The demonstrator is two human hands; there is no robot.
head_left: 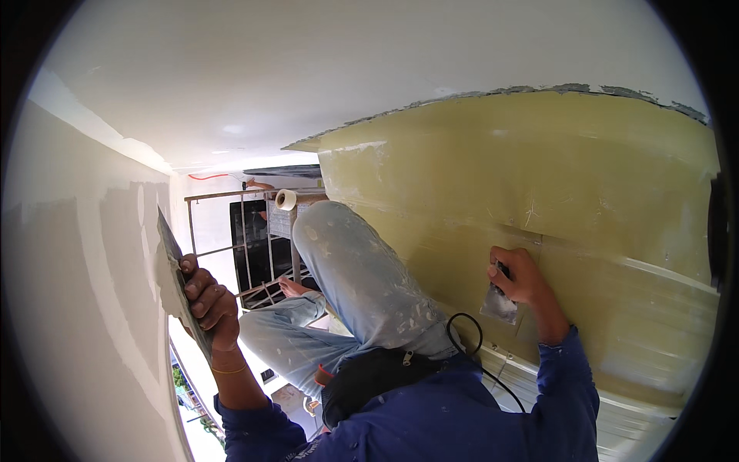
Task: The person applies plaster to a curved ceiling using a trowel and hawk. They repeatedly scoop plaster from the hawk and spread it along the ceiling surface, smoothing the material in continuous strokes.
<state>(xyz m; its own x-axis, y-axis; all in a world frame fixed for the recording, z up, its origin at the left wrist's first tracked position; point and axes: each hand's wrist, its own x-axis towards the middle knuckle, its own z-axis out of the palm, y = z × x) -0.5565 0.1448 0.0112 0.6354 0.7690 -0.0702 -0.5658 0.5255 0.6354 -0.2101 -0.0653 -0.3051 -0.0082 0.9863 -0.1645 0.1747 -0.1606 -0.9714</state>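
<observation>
My left hand grips a thin flat metal plate, raised beside the grey-white wall on the left and seen nearly edge-on. Pale filler paste clings to its far side. On the right, my right hand is closed round the dark handle of a putty knife. Its broad blade lies over the yellow-green panel, pointing downward; I cannot tell whether it touches. A seam in the panel runs beside the knife.
Above spreads a white ceiling, with rough grey filler along the panel's upper edge. My bent knee stands mid-view. Beyond it are a metal frame, a roll of tape and another person's arm. A black cable loops near my waist.
</observation>
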